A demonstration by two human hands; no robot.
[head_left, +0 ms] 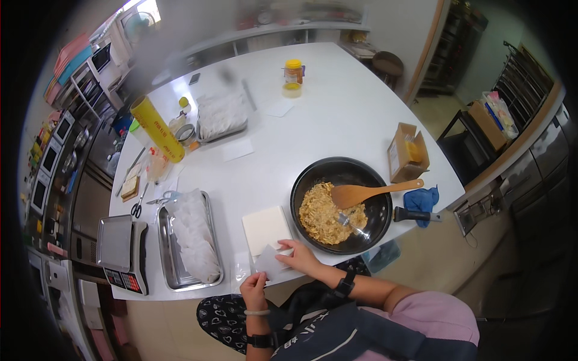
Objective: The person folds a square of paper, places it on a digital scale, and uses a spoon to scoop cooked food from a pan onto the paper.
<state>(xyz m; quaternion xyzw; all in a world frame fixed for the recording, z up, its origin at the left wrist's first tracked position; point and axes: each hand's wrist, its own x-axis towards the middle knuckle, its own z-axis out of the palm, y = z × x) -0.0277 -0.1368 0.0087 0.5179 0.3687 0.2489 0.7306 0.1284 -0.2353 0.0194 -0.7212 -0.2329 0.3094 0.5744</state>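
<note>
While the left hand [253, 284] pinches a corner of a thin white sheet [268, 261], the right hand [299, 257] has thumb and forefinger spread over it.
In the head view, the sheet slants between both hands, just past the left fingertips; a white paper stack [264, 225] lies just ahead of the fingers. Right of the right fingers sits a black wok [378, 209] of crumbly food [316, 210]. Tugging unevenly from the one pinched corner could crease or tear the sheet; clinging layers could lift a second one.
</note>
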